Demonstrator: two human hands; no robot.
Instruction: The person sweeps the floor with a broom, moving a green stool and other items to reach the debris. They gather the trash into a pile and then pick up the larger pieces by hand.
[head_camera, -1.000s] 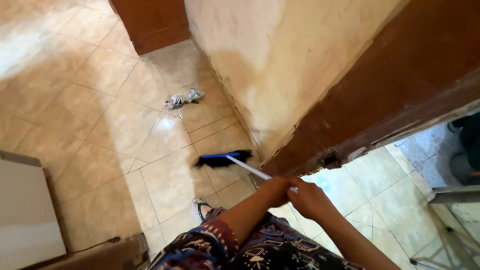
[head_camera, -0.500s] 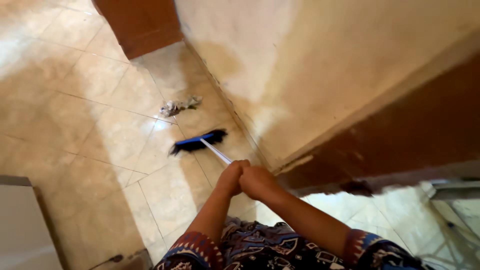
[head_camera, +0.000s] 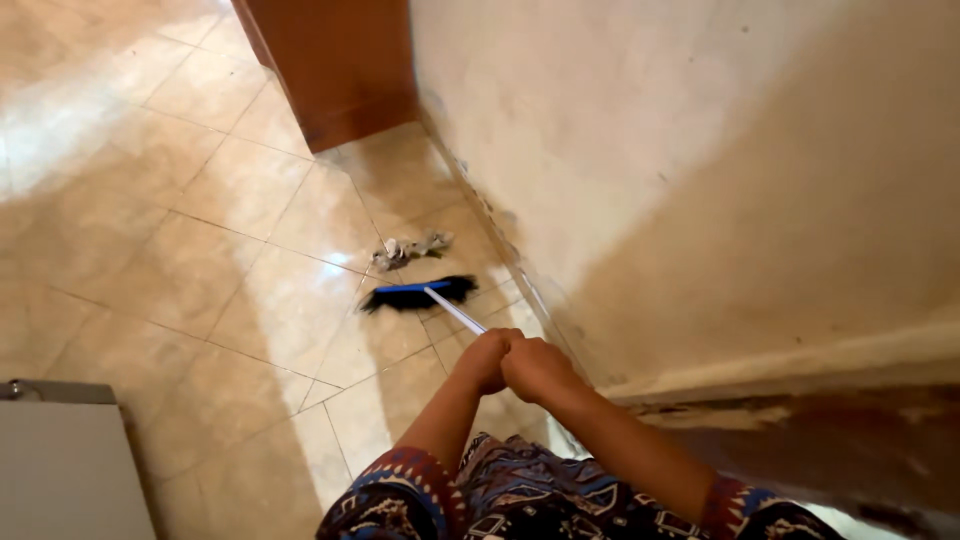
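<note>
Nearest, patterned sleeves at 6 o'clock. Just beyond, left hand (head_camera: 484, 360) and right hand (head_camera: 538, 368) side by side, fingers curled tight round the pale broom handle (head_camera: 455, 311). Further out, toward 11 o'clock, blue-backed broom head (head_camera: 418, 292) down on the tiled floor (head_camera: 200, 250), close to the wall (head_camera: 640, 170). Just past it, at 12 o'clock, crumpled grey scrap (head_camera: 408, 248), apart from the bristles. Judged mid-sweep; next move probably calls for reaching over the scrap and drawing back. Farthest, brown door (head_camera: 335, 60).
</note>
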